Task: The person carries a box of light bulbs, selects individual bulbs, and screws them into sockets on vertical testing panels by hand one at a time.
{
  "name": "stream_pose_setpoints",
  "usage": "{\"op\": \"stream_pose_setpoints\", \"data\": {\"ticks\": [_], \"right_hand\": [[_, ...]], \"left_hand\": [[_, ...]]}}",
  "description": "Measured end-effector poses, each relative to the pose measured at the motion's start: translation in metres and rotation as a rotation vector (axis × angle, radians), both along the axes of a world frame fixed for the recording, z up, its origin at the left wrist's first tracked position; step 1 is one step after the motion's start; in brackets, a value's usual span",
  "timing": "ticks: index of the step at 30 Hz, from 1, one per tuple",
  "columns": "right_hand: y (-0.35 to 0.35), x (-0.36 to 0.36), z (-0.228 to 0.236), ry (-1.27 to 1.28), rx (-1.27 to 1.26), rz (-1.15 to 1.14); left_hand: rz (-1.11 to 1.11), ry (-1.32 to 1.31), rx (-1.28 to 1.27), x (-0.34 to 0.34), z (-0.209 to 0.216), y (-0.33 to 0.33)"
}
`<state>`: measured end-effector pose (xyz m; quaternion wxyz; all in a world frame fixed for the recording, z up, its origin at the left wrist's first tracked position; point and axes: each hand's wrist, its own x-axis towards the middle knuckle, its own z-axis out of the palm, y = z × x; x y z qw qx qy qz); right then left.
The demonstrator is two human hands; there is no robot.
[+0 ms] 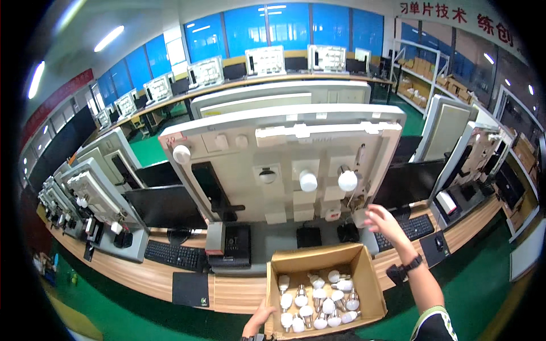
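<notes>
at the front of the table, steady the cardboard box of white bulbs with the left hand laid against its left wall, cannot tell how tightly closed; low on the right of the upright board, probably best to work gently with the right hand, bent-fingered at a pale block, cannot tell if pinching it; counted: one box, about seventeen overlapping bulbs inside, two domed bulbs mid-board
</notes>
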<state>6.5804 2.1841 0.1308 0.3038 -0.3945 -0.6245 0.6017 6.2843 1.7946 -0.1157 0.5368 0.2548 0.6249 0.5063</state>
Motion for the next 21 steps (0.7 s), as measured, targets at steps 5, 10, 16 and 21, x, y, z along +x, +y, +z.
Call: {"op": "stream_pose_setpoints", "data": {"ticks": [5,10,16,21], "right_hand": [[0.061,-0.091,0.012,0.205,-0.030,-0.346],[0.088,-0.124,0.026,0.896,-0.870,-0.165],[0.093,-0.129,0.024,0.689,-0.673,-0.186],[0.090,-0.134,0.028,0.604,-0.626,-0.196]], "left_hand": [[0.075,-0.309,-0.134,0.024,0.101,-0.015],[0.142,-0.534,-0.059,0.028,0.111,-0.039],[0.134,-0.383,-0.039,0.042,0.161,-0.047],[-0.005,-0.188,-0.040,0.037,0.174,-0.055]]}}
